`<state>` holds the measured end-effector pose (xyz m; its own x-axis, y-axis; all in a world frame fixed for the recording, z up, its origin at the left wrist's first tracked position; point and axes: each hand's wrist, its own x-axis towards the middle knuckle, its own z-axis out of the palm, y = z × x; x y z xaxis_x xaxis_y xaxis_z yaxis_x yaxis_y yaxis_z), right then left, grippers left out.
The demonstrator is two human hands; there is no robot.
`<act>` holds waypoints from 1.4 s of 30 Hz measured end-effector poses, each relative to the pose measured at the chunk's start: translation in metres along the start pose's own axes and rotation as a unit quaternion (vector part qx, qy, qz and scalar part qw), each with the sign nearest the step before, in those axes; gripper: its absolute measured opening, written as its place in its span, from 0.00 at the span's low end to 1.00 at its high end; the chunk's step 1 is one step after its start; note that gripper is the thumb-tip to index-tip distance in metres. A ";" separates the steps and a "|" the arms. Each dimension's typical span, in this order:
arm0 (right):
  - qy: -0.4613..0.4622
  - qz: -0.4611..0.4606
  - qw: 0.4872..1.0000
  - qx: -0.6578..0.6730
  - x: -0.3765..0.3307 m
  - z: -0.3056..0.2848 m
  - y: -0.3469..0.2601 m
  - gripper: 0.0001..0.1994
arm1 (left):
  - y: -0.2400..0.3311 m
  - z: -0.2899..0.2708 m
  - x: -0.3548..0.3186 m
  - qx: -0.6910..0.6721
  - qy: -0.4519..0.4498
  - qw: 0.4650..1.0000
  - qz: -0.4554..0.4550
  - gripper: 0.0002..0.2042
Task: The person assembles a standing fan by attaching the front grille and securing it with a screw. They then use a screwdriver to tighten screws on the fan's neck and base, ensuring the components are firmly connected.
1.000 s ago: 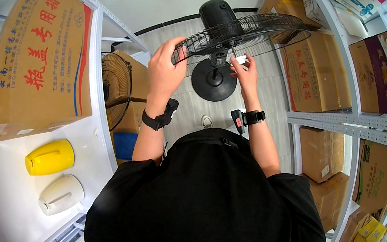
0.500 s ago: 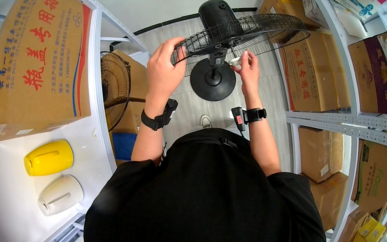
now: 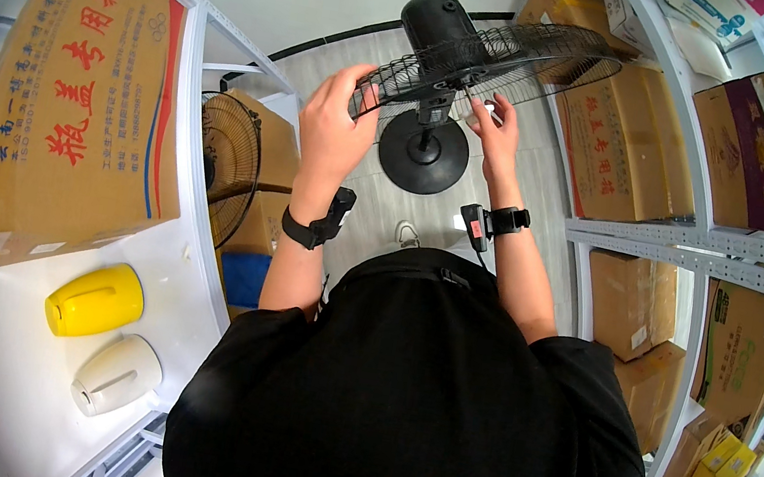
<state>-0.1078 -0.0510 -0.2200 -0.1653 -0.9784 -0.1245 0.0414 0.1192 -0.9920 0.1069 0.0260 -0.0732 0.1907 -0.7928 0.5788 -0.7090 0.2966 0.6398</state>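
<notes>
In front of me stands a black pedestal fan [image 3: 432, 27], its wire cage tilted and its round base [image 3: 423, 157] on the floor. My left hand [image 3: 338, 127] grips the left edge of that cage, fingers curled over the wires. Just under the cage's middle, beside the fan's neck, is my right hand [image 3: 495, 142]. Its bent fingers close on a small white thing [image 3: 489, 109], mostly hidden, whose kind I cannot make out. Whether the right fingertips touch the wires I cannot tell.
A white shelf at the left bears a large carton [image 3: 88, 107], a yellow jug-like container [image 3: 95, 301] and a cream one [image 3: 118, 377]. Below it a second fan [image 3: 225, 169] leans near cartons. Metal racks [image 3: 702, 239] full of boxes line the right side.
The white thing in my right hand has shifted from beside the fan's neck up between the fingertips, and now less of it shows. My left hand keeps its hold on the cage.
</notes>
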 end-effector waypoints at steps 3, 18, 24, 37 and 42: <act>0.000 0.001 0.993 0.120 0.001 0.003 0.006 0.30 | -0.002 0.002 0.000 -0.004 -0.002 1.000 0.004 0.11; 0.039 0.001 0.999 0.018 -0.002 0.006 0.010 0.41 | 0.000 0.000 -0.002 -0.011 -0.008 1.000 -0.001 0.11; 0.005 0.062 0.987 0.145 0.008 -0.002 0.014 0.30 | -0.002 0.001 -0.002 -0.014 -0.007 1.000 -0.008 0.11; 0.049 0.011 0.998 0.042 -0.005 0.005 0.003 0.35 | 0.000 0.000 -0.002 -0.004 -0.006 1.000 0.000 0.11; 0.023 0.048 0.991 0.126 0.004 0.001 0.008 0.30 | -0.001 0.003 -0.002 -0.011 0.002 1.000 0.008 0.11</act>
<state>-0.1071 -0.0537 -0.2283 -0.1931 -0.9550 -0.2250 0.3025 0.1602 -0.9396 0.1049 0.0254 -0.0760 0.1817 -0.7863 0.5905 -0.6971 0.3206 0.6413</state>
